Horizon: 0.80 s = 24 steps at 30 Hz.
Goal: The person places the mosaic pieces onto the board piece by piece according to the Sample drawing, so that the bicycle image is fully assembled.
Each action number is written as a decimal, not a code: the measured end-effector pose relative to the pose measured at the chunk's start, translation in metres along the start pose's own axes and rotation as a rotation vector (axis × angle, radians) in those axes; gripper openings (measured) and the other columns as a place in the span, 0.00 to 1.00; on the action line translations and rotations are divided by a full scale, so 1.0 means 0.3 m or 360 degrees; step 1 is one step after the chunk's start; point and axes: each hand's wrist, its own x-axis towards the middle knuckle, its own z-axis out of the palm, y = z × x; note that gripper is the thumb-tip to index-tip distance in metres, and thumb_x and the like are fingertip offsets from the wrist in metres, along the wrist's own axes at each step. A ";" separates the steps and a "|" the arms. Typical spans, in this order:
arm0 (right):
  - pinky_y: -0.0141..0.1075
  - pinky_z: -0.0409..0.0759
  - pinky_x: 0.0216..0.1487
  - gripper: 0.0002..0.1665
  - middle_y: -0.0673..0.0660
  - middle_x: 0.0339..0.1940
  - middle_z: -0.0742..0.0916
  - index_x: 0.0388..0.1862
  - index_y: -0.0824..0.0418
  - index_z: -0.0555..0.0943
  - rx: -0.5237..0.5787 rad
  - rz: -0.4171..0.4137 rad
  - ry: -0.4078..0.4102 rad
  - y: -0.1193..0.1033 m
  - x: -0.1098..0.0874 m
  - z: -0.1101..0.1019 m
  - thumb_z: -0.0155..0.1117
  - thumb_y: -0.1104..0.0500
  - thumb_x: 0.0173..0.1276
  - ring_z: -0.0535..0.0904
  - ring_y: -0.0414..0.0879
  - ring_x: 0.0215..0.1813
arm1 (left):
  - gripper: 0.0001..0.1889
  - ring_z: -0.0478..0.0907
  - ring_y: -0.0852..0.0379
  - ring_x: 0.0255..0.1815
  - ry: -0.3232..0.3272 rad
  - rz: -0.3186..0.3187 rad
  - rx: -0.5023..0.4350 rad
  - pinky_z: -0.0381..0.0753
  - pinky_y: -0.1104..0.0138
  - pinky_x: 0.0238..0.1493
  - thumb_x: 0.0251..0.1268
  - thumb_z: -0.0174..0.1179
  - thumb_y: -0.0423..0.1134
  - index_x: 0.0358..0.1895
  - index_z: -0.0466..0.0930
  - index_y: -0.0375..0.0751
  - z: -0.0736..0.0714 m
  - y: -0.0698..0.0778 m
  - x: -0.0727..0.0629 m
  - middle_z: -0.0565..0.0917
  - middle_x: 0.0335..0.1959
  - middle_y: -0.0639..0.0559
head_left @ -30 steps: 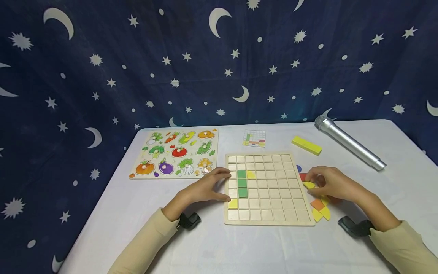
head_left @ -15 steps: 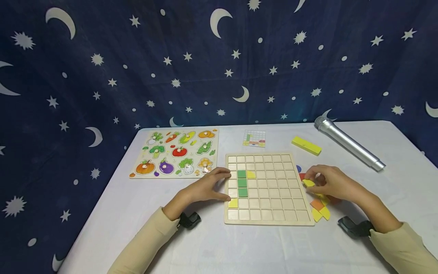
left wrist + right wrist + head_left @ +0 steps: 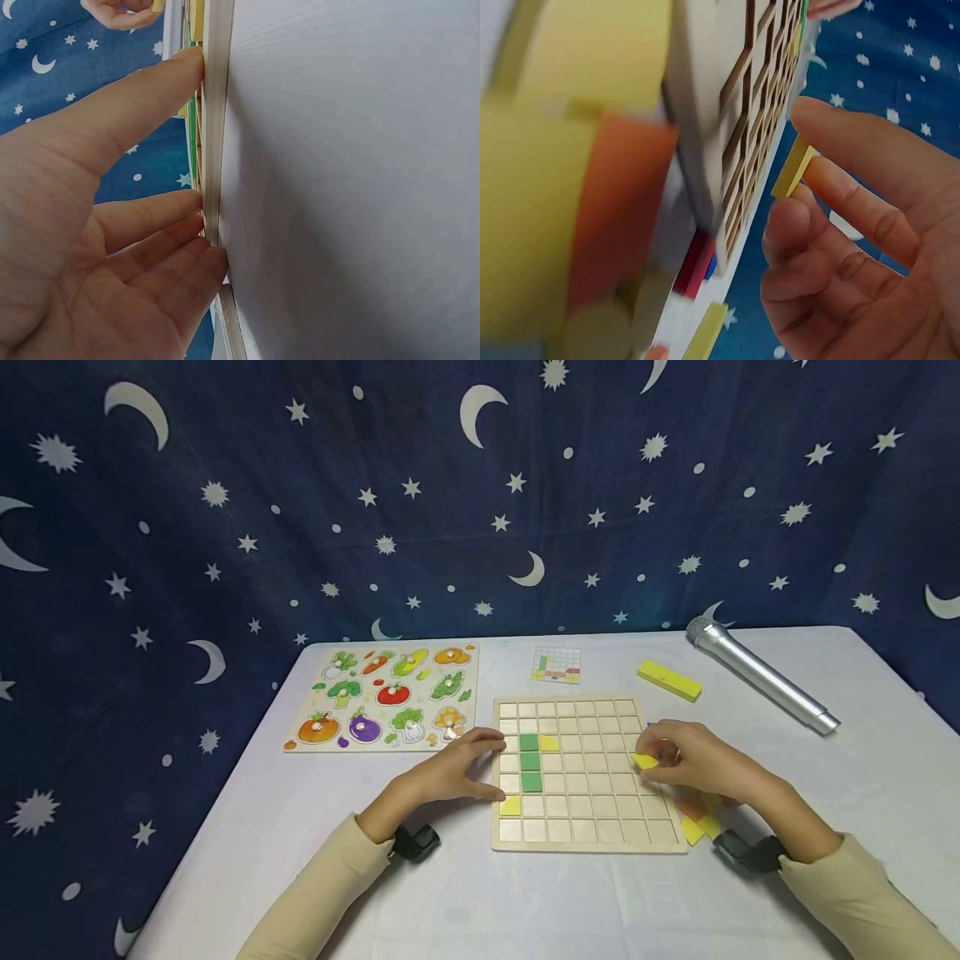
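Note:
A wooden grid board (image 3: 592, 787) lies on the white table, with several green tiles (image 3: 530, 762) and two yellow pieces (image 3: 510, 807) in its cells. My left hand (image 3: 448, 770) rests at the board's left edge, thumb and fingers spread apart; the left wrist view has their tips right at the rim. Between thumb and fingers, my right hand (image 3: 705, 762) pinches a yellow tile (image 3: 791, 169), held over the right edge of the board. Below that hand lie loose yellow and orange tiles (image 3: 692, 832), partly hidden by it.
Behind the board lies a small pattern card (image 3: 557, 665). A vegetable puzzle board (image 3: 300, 727) is at the left. At the back right are a yellow block (image 3: 670, 681) and a silver microphone (image 3: 765, 677). A starry cloth (image 3: 420, 435) hangs behind the table.
My right hand has lifted the yellow tile from the loose pieces and moved left with it, over the board's right edge. The left hand stays at the rim.

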 end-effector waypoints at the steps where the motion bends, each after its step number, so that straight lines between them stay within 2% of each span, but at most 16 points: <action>1: 0.30 0.70 0.30 0.16 0.48 0.28 0.76 0.39 0.60 0.80 0.0013 -0.0020 -0.0006 -0.006 0.004 0.006 0.76 0.63 0.54 0.69 0.39 0.29 | 0.38 0.61 0.46 0.72 0.0000 -0.0002 0.0001 0.60 0.52 0.72 0.55 0.73 0.45 0.67 0.69 0.32 0.000 0.000 0.000 0.65 0.70 0.43; 8: 0.30 0.73 0.33 0.15 0.47 0.32 0.79 0.39 0.59 0.80 -0.0002 -0.0138 -0.0060 -0.053 0.033 0.048 0.76 0.62 0.55 0.71 0.36 0.29 | 0.38 0.61 0.46 0.72 0.0003 -0.0004 -0.0006 0.60 0.53 0.72 0.55 0.73 0.44 0.67 0.69 0.32 0.000 0.004 -0.001 0.65 0.70 0.43; 16: 0.30 0.79 0.37 0.15 0.47 0.35 0.81 0.39 0.57 0.81 0.0004 -0.0116 -0.0165 -0.110 0.059 0.097 0.75 0.62 0.55 0.77 0.36 0.31 | 0.38 0.61 0.46 0.72 0.0013 0.0010 0.0013 0.60 0.53 0.72 0.54 0.73 0.45 0.67 0.69 0.32 0.002 0.000 0.001 0.66 0.70 0.43; 24: 0.29 0.77 0.35 0.13 0.46 0.33 0.80 0.39 0.55 0.81 0.0010 -0.0132 -0.0217 -0.158 0.073 0.142 0.75 0.61 0.56 0.74 0.39 0.32 | 0.38 0.61 0.46 0.72 0.0009 0.0007 0.0009 0.60 0.53 0.72 0.54 0.73 0.45 0.67 0.70 0.33 0.002 -0.001 0.000 0.65 0.70 0.43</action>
